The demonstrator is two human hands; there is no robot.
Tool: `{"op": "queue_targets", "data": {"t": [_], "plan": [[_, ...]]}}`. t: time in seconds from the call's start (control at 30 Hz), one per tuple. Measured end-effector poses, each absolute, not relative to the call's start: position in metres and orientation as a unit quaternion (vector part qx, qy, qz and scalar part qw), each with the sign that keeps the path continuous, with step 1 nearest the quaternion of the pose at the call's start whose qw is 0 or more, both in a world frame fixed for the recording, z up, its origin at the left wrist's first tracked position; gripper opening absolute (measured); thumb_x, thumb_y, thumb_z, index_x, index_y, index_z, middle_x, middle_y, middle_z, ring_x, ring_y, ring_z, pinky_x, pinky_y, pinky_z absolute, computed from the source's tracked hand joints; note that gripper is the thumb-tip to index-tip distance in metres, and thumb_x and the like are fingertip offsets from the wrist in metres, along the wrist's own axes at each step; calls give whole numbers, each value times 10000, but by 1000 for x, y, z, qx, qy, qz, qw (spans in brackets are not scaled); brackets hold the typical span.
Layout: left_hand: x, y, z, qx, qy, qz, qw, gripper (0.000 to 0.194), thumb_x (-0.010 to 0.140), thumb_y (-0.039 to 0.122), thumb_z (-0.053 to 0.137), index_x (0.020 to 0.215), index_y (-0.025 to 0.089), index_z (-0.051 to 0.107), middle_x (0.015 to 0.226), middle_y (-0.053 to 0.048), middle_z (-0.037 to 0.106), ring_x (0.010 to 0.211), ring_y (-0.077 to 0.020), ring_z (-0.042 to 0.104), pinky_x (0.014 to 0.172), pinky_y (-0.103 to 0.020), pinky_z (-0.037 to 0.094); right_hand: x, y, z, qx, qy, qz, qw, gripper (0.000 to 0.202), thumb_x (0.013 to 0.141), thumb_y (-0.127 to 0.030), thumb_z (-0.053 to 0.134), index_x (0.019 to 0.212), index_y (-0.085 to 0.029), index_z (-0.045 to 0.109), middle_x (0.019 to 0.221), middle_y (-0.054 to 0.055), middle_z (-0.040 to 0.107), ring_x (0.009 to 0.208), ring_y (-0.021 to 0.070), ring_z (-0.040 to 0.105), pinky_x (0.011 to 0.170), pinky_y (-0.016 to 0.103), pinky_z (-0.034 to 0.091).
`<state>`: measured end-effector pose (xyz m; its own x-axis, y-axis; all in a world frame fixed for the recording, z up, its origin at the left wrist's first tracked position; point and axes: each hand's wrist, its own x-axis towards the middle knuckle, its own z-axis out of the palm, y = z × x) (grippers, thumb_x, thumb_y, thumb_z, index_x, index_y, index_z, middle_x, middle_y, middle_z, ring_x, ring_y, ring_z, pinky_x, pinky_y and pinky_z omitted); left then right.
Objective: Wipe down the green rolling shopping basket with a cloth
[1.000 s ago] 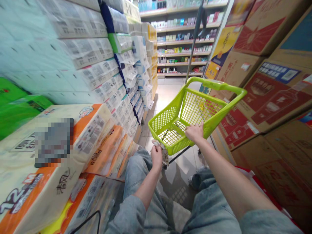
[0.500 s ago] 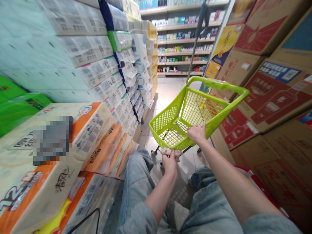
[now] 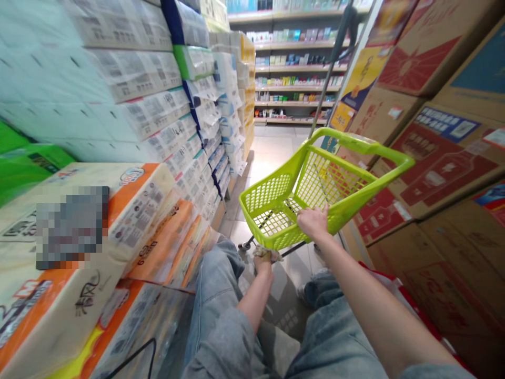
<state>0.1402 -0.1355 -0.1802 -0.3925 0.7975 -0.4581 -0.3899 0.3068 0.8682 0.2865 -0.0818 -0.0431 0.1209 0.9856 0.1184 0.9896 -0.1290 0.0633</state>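
Observation:
A lime-green shopping cart (image 3: pixel 272 243) stands tilted before my knees, its perforated basket open toward me. My right hand (image 3: pixel 313 221) is closed over the near side rim of the basket. Lower and to the left, my left hand (image 3: pixel 263 262) grips a crumpled, pale patterned cloth (image 3: pixel 272 255) against the basket's lower outer edge. Part of the cloth is hidden by the fingers. Small wheels (image 3: pixel 245 246) show beneath the basket.
Stacked tissue packs (image 3: pixel 158 126) line the left, with a pixelated dark flat object (image 3: pixel 74 226) on a nearer pack. Cardboard boxes (image 3: pixel 445 152) rise on the right. A grey pole (image 3: pixel 327 89) stands behind the cart; stocked shelves (image 3: pixel 295 68) are beyond.
My left hand and the cloth have moved slightly left and down along the basket's edge. My right hand has shifted slightly left. The cart's handle end has swung a little to the right.

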Motion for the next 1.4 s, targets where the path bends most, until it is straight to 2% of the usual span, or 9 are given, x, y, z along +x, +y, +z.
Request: {"op": "queue_targets", "data": {"t": [0.23, 0.43, 0.57, 0.67, 0.77, 0.9, 1.07, 1.2, 1.4], "plan": [[131, -145, -140, 244, 552, 611, 513, 225, 690, 260, 657, 871, 149, 582, 836, -42, 650, 714, -142, 617, 659, -258, 502, 292, -84, -43, -752, -657, -54, 11, 364, 863, -262, 351, 836, -256, 713, 908, 45, 692, 926, 247, 535, 997, 561, 24], [104, -138, -126, 343, 566, 592, 461, 255, 774, 367, 559, 880, 141, 609, 764, -30, 628, 669, -131, 557, 619, -226, 446, 293, -88, -45, -748, -661, -57, 23, 371, 869, -263, 342, 804, -250, 707, 905, 35, 698, 908, 234, 524, 1009, 544, 34], [94, -136, -118, 421, 580, 538, 444, 229, 758, 358, 567, 703, 139, 605, 618, -10, 576, 601, -126, 507, 572, -216, 402, 299, -88, -43, -744, -665, -59, 11, 362, 863, -258, 346, 851, -258, 708, 934, 40, 700, 942, 238, 531, 1012, 532, 61], [99, -145, -109, 430, 564, 518, 478, 234, 748, 347, 571, 728, 124, 637, 649, -31, 619, 614, -140, 532, 584, -227, 411, 296, -87, -37, -745, -664, -51, -23, 366, 860, -256, 339, 852, -248, 704, 958, 45, 702, 936, 237, 557, 1006, 527, 104], [107, -154, -103, 411, 539, 523, 516, 247, 741, 335, 566, 789, 111, 660, 690, -49, 653, 633, -155, 559, 594, -236, 428, 276, -91, -33, -708, -704, -21, -53, 382, 873, -263, 323, 859, -219, 702, 954, 67, 708, 906, 210, 592, 976, 435, 213], [110, -146, -106, 400, 573, 525, 486, 212, 730, 312, 569, 746, 118, 653, 632, -31, 634, 592, -142, 541, 550, -219, 402, 244, -97, -35, -652, -756, -9, -57, 394, 879, -250, 324, 842, -173, 709, 840, 105, 716, 828, 189, 634, 818, 316, 329], [88, -92, -113, 407, 614, 533, 417, 224, 742, 323, 539, 607, 146, 565, 542, 7, 543, 516, -111, 471, 498, -204, 335, 237, -102, -39, -629, -775, -25, -54, 390, 875, -250, 332, 796, -178, 707, 814, 97, 717, 791, 187, 646, 754, 299, 341], [72, -53, -108, 435, 631, 522, 375, 239, 729, 308, 550, 541, 163, 527, 517, 6, 521, 534, -121, 490, 511, -204, 331, 242, -104, -38, -622, -781, -32, -50, 400, 879, -239, 326, 743, -187, 698, 784, 78, 715, 765, 181, 647, 739, 294, 341], [80, -82, -114, 446, 585, 526, 426, 156, 733, 279, 540, 660, 155, 601, 621, -12, 604, 609, -134, 536, 561, -203, 391, 244, -105, -37, -635, -770, -34, -60, 379, 872, -249, 345, 783, -184, 708, 806, 91, 717, 789, 191, 649, 730, 298, 342]]}}
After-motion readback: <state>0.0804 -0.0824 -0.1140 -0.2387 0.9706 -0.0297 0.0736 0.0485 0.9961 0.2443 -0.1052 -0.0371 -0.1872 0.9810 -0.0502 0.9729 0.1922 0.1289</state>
